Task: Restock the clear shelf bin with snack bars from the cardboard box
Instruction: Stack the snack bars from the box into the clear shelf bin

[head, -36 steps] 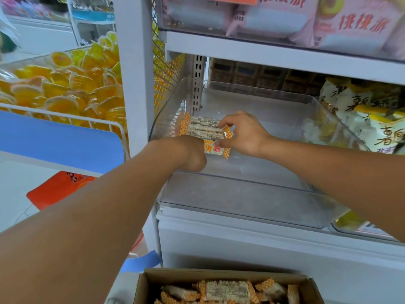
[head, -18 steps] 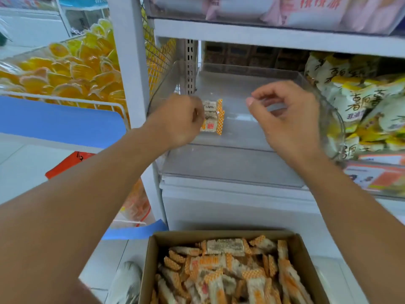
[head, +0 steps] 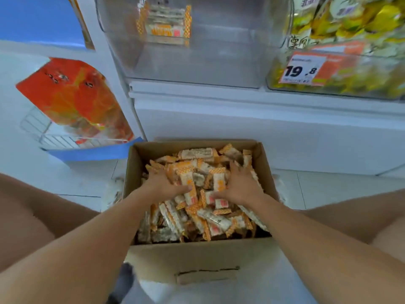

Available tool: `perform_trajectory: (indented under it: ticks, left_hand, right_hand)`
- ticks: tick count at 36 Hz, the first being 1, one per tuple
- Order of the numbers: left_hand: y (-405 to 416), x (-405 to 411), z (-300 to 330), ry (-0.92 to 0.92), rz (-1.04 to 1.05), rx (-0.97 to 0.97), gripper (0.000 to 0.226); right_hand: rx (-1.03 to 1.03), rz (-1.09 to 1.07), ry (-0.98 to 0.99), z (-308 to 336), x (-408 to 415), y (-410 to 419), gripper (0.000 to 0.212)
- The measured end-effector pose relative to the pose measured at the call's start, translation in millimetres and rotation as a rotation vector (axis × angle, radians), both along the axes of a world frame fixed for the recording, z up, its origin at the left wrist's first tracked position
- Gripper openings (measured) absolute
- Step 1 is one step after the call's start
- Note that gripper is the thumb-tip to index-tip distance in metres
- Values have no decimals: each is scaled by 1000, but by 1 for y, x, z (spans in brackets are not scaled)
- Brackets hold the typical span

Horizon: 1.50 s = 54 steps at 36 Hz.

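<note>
Orange-and-white snack bars (head: 197, 194) are lying heaped in the cardboard box (head: 197, 257) on the floor, and the left hand (head: 163, 183) and right hand (head: 240, 185) are pressing down into the pile with fingers spread — neither is gripping anything yet, as far as I can tell. The sound way, I judge, is drawing the hands together to scoop a modest bunch with the bars lying parallel — the clear shelf bin (head: 219, 51) above is holding only a small stack at its back left.

Bright, even shop light w/ soft shadows; motion blur throughout, wide-angle bending at edges, faint glare on the clear shelf bin (head: 197, 62).
</note>
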<state>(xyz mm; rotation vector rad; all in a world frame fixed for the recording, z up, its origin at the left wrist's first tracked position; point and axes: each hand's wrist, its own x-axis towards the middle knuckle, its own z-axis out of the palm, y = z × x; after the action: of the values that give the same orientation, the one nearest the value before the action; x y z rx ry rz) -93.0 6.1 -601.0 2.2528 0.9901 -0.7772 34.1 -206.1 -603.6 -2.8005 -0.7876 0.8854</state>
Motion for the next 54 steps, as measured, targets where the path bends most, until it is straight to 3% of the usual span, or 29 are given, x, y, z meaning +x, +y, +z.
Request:
perform_trajectory:
  ticks: [4, 6, 10, 15, 19, 22, 23, 25, 26, 29, 32, 34, 37, 40, 43, 50, 52, 54]
  left_hand:
    - [-14, -1, -9, -141, 93, 24, 123]
    - [-23, 1, -5, -179, 118, 57, 107]
    - [-34, 3, 2, -335, 102, 201, 93]
    - [-47, 11, 16, -513, 110, -71, 82]
    - [-52, 19, 20, -628, 298, -314, 53]
    - [-57, 21, 26, -587, 285, -401, 43]
    - [-57, 21, 27, -582, 282, -399, 35]
    - [-54, 21, 29, -584, 299, -391, 25]
    - [-52, 22, 31, -561, 272, -384, 27]
    - [-55, 24, 40, -446, 121, -368, 46]
    - [-63, 25, 42, -428, 51, -370, 72]
    - [-67, 22, 36, -378, -103, -315, 93]
    - [-70, 15, 23, -277, -364, -112, 108]
    - [-73, 7, 11, -158, -558, 149, 105]
    - [-70, 2, 3, -103, -506, 212, 90]
    - [-55, 15, 14, -237, -294, 54, 51]
    - [-49, 20, 25, -320, -180, -33, 43]
    - [-45, 26, 44, -444, 19, -201, 36]
  right_hand:
    - [16, -33, 140, 5, -7, 8, 113]
    - [39, -62, 145, 3, -9, 8, 110]
    - [126, -168, 130, -1, -7, 8, 85]
    - [144, -180, 167, 18, 2, 13, 47]
    - [180, -287, 355, 26, 9, 15, 50]
    - [253, -373, 483, 28, 6, 10, 87]
    - [260, -383, 516, 24, 7, 8, 90]
    - [251, -383, 567, 24, 10, 6, 74]
    - [253, -387, 586, 26, 13, 4, 72]
    - [283, -408, 584, 35, 20, 2, 99]
    - [273, -417, 450, 45, 21, -1, 87]
    - [261, -402, 384, 43, 24, -4, 84]
    - [312, -430, 476, 42, 25, -9, 97]
    - [349, -440, 544, 41, 23, -13, 121]
    - [325, -444, 526, 42, 16, -17, 112]
    - [273, -414, 583, 46, 9, -21, 103]
    - [282, -357, 594, 49, 14, -19, 88]
    - [363, -279, 596, 66, 19, -10, 53]
